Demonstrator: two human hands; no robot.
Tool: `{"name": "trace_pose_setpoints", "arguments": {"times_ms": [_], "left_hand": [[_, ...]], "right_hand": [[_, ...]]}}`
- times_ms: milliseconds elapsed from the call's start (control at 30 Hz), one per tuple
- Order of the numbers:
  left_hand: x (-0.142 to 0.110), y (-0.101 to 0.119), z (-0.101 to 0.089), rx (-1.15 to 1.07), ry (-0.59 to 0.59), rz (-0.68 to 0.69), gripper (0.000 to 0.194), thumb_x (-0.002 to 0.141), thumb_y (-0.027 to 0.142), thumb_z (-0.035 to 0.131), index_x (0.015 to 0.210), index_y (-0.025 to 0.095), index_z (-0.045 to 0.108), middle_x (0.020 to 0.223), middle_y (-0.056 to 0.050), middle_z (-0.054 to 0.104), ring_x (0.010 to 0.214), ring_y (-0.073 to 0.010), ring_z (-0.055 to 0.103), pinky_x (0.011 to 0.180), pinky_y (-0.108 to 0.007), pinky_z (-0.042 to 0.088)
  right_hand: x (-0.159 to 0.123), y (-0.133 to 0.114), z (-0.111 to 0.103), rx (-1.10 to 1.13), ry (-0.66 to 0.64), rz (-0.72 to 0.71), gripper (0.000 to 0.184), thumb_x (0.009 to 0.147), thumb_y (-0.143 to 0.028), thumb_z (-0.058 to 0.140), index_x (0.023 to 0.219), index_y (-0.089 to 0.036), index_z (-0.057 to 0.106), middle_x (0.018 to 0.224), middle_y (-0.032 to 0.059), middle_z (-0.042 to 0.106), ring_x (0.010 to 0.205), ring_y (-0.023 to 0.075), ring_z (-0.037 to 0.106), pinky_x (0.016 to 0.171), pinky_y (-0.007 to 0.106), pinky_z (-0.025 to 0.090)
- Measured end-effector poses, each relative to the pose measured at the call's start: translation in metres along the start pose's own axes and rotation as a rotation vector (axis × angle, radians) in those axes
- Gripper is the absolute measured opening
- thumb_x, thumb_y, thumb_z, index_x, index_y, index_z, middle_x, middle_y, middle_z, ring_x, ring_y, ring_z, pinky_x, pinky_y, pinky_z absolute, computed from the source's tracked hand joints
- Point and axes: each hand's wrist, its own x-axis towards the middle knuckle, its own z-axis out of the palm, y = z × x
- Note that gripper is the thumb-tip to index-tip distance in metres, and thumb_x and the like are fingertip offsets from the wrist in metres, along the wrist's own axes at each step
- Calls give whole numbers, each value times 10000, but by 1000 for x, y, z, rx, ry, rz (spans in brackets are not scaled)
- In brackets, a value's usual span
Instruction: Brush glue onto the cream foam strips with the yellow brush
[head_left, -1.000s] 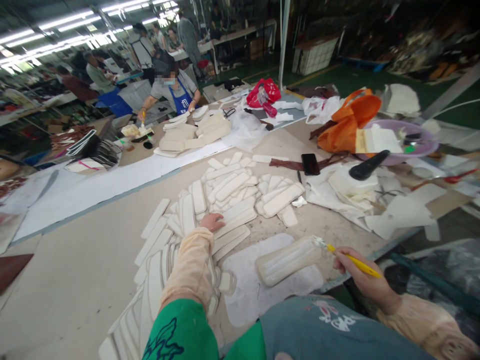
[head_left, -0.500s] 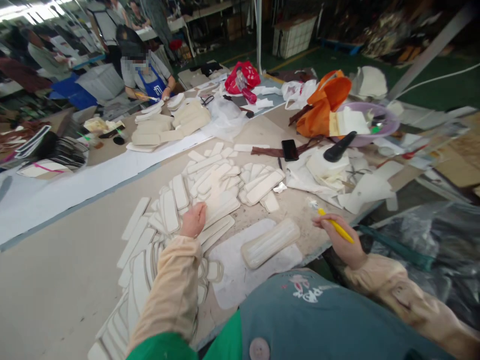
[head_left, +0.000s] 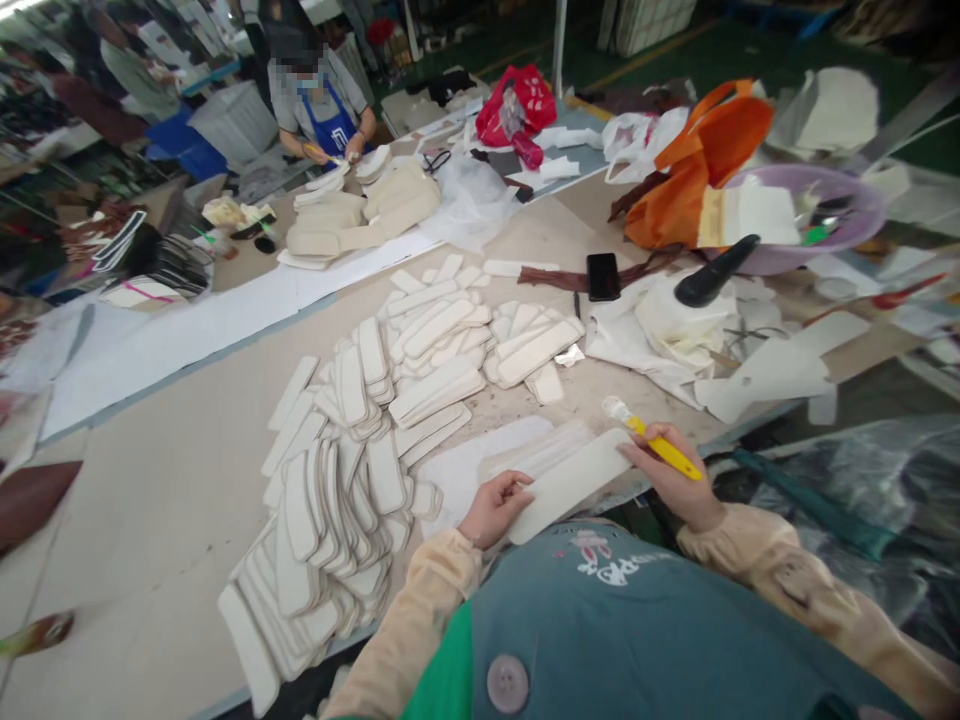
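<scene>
My left hand (head_left: 495, 508) grips the near-left end of a long pale panel with rounded corners (head_left: 574, 485), held just in front of the apron. At the panel's other end, my right hand (head_left: 679, 478) touches it with the fingertips while holding a yellow-handled brush (head_left: 671, 455), whose whitish tip points left. Behind the held panel lies another panel with a streaky, shiny top (head_left: 536, 450), partly covered by it. Both are over a white sheet (head_left: 465, 462). Many similar panels (head_left: 439, 388) lie in overlapping piles to the left and beyond.
A black phone (head_left: 603, 277) lies beyond the piles. To the right are a white container with a black handle (head_left: 712, 280), an orange bag (head_left: 694, 170) and a purple basin (head_left: 862, 215). Across the table, a person in a blue apron (head_left: 334, 130) works beside stacked pale pieces (head_left: 330, 225).
My left hand has come from the piles toward me and now holds a panel over the streaky one. My right hand has shifted slightly left, its fingers now at the panel's end.
</scene>
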Motion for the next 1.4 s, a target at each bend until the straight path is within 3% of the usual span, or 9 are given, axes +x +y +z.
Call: {"name": "trace_pose_setpoints", "arguments": {"times_ms": [100, 200, 367, 467, 600, 733, 1400], "left_hand": [[-21, -19, 9, -393, 15, -215, 429, 629, 451, 723, 868, 145, 541, 677, 13, 578, 572, -93, 525, 553, -215, 421], [-34, -33, 13, -564, 179, -330, 446, 567, 394, 768, 846, 138, 533, 708, -8, 604, 576, -107, 559, 549, -233, 453], [-17, -48, 7, -314, 581, -319, 375, 575, 316, 750, 807, 166, 497, 547, 60, 531, 463, -84, 510, 473, -203, 406], [-1, -56, -1, -59, 694, -344, 319, 622, 292, 710, 828, 184, 493, 542, 64, 552, 490, -99, 545, 504, -208, 404], [9, -63, -8, 221, 715, -395, 272, 673, 281, 669, 863, 191, 497, 622, 36, 625, 597, -121, 602, 594, -231, 416], [12, -64, -11, 337, 700, -453, 265, 687, 277, 657, 883, 191, 500, 662, 18, 653, 655, -138, 618, 627, -243, 407], [17, -68, -16, 395, 630, -480, 245, 703, 297, 648, 910, 191, 570, 686, 6, 673, 703, -142, 631, 656, -238, 411]], "right_hand": [[-3, 14, -8, -47, 20, -35, 315, 649, -400, 734, 798, -232, 513, 752, -28, 559, 665, 136, 557, 637, 264, 495], [-4, 23, -11, -75, -31, -53, 306, 665, -402, 720, 811, -223, 519, 745, -31, 546, 658, 132, 544, 636, 263, 482], [9, 32, -1, -155, -146, -119, 279, 703, -426, 679, 810, -229, 514, 746, -26, 523, 668, 145, 536, 643, 279, 467], [22, 38, 8, -253, -192, -159, 257, 730, -435, 647, 799, -232, 506, 721, -24, 523, 649, 150, 533, 630, 283, 460], [34, 43, 16, -393, -244, -222, 256, 759, -458, 604, 791, -229, 493, 673, -26, 536, 606, 149, 543, 595, 275, 448], [37, 44, 19, -535, -293, -255, 240, 779, -451, 581, 787, -227, 494, 665, -13, 567, 585, 160, 565, 588, 284, 443], [43, 56, 25, -649, -307, -269, 225, 803, -449, 542, 823, -232, 487, 694, -4, 598, 599, 170, 582, 595, 281, 435]]}}
